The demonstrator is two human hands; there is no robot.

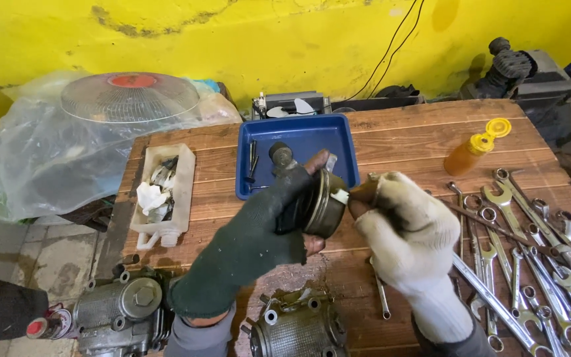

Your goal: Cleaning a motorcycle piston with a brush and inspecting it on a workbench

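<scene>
Two gloved hands meet over the wooden tabletop [404,132]. I see the left hand [252,244], in a dark fingerless glove, with its fingers [317,162] wrapped and clamped around a round brass-coloured cylindrical part [322,205], held on its side, a dark stub sticking up behind the fingertips. The right hand [404,231], in a pale knit glove, has its fingers pinched together on something small at the part's rim; I cannot tell what it is. The part hangs in the air between both sets of fingers, above the boards.

Beyond the left fingertips: a blue tray [335,135] with a few dark bits in it. Left of the left fingers: a white plastic tub [183,178] of scraps. Right of the right fingers: a spread of spanners [530,264], and further off an orange squeeze bottle [470,153]. Below the wrists, two metal housings [299,330], one near each forearm.
</scene>
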